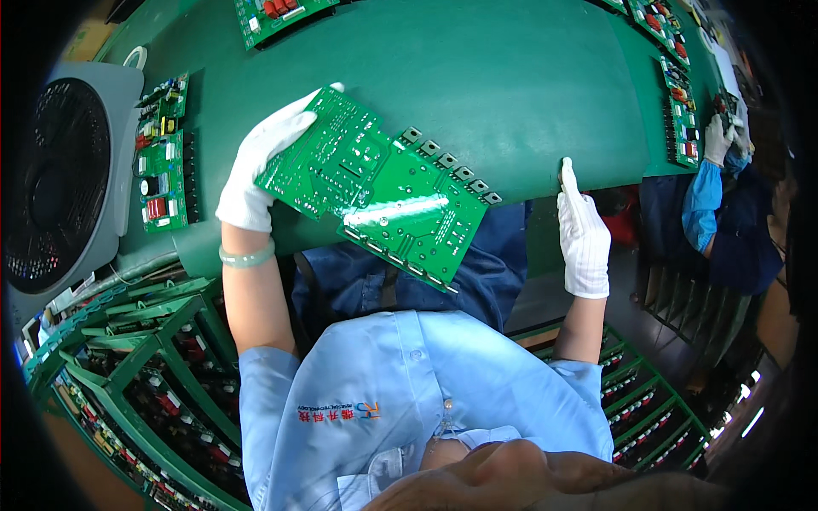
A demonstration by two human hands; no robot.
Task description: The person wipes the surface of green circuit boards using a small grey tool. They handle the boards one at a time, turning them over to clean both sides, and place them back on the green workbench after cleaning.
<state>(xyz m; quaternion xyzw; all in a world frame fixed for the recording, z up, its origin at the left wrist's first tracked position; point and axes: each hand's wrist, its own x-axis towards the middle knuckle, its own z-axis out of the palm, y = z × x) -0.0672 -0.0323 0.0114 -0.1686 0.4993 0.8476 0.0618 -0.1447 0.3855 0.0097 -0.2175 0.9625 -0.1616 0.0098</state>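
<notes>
A green circuit board [375, 187] is held tilted above the table's near edge, its soldered underside up and a bright glare streak across it. Along its far right edge sits a row of metal-tabbed parts. My left hand [274, 153], in a white glove, grips the board by its left end, thumb over the face and other fingers partly hidden behind it. Well to the right of the board, my white-gloved right hand [583, 226] is at the table's edge. It holds nothing that shows, and its fingers are stretched out.
Populated circuit boards [162, 183] stand at the left beside a large black-and-grey fan [64, 179]. Another board [281, 17] lies at the far edge, more boards [679, 111] at the right. Green racks [153, 375] of boards flank me. A co-worker's gloved hands [722, 138] work at far right.
</notes>
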